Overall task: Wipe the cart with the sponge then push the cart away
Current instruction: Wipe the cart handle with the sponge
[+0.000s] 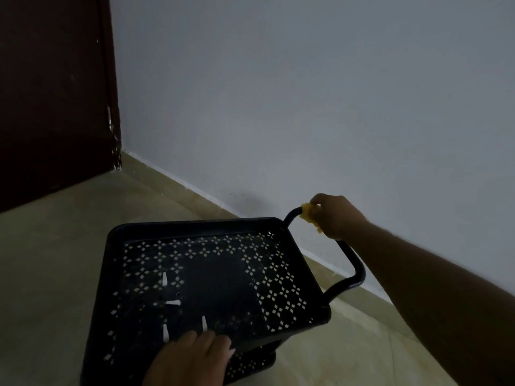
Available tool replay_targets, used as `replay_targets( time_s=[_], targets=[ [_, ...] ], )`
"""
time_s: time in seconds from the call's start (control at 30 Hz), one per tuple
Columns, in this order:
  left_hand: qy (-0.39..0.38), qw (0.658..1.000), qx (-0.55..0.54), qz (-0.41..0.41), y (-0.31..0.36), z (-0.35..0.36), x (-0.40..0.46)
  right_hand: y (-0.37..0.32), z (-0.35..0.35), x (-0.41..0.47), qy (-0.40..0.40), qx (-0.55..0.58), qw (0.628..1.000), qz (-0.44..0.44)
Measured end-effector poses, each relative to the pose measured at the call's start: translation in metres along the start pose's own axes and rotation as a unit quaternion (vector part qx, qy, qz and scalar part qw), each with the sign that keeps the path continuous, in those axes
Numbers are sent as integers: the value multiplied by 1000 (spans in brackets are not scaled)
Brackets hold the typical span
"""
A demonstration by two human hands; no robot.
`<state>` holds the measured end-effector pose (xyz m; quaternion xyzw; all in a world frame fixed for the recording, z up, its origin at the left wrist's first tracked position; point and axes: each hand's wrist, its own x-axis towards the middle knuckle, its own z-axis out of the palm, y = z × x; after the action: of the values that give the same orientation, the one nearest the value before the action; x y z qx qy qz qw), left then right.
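A black plastic cart (195, 227) with a perforated top tray stands on the floor below me. Its curved black handle (354, 263) sticks out on the right side. My right hand (337, 215) is closed around a yellow sponge (308, 211) and presses it against the handle's upper end. My left hand (189, 360) rests on the near rim of the top tray, fingers spread and curled over the edge. A lower tray (250, 366) shows beneath the top one at the near right.
A pale wall (306, 93) runs diagonally right behind the cart's handle side. A dark brown door (53, 87) stands at the far left. Beige tiled floor (50, 246) stretches to the left of the cart and toward the door.
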<state>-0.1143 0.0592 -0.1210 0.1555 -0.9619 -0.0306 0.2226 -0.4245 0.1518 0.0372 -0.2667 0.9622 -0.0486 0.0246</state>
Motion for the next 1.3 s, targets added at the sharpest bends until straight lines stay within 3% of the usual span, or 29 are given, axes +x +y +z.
replay_targets(
  time_s=[0.37, 0.47, 0.57, 0.67, 0.8, 0.87, 0.97, 1.03, 1.07, 1.13, 1.17, 1.2, 1.23, 1.3],
  targets=[
    [-43, 997, -67, 8, 9, -24, -1, 46, 12, -126, 64, -106, 989, 83],
    [-34, 997, -74, 0, 13, -28, -4, 42, 16, -153, 137, 32, 981, 135],
    [-34, 996, -77, -4, 13, -29, -2, 34, 29, -166, 194, 42, 971, 130],
    [-39, 997, -61, 2, 10, -26, 0, 14, 38, -177, 219, 2, 974, 66],
    [-53, 997, -47, -13, 7, -24, 4, -10, 52, -182, 139, -40, 989, -43],
    [-64, 996, -62, -24, 4, -26, 4, -20, 57, -185, 56, 63, 996, -41],
    [-15, 990, -137, -4, -7, -45, 7, -24, 57, -199, 62, 191, 980, 9],
    [75, 971, -218, -61, -25, -65, 8, -21, 53, -211, 71, 262, 962, 32],
    [142, 948, -248, -143, -40, -71, 3, -20, 55, -218, 58, 305, 950, 41],
    [253, 843, -290, -377, -73, -66, -16, -21, 55, -232, 13, 392, 919, 52],
    [243, 786, -303, -481, -91, -57, -30, -25, 57, -238, -29, 438, 897, 51],
    [179, 752, -312, -552, -104, -42, -44, -30, 59, -243, -75, 471, 877, 50],
    [74, 747, -316, -580, -109, -26, -59, -34, 64, -245, -132, 488, 861, 50],
    [-126, 776, -318, -530, -105, 4, -84, -42, 80, -243, -233, 469, 849, 67]
  ],
)
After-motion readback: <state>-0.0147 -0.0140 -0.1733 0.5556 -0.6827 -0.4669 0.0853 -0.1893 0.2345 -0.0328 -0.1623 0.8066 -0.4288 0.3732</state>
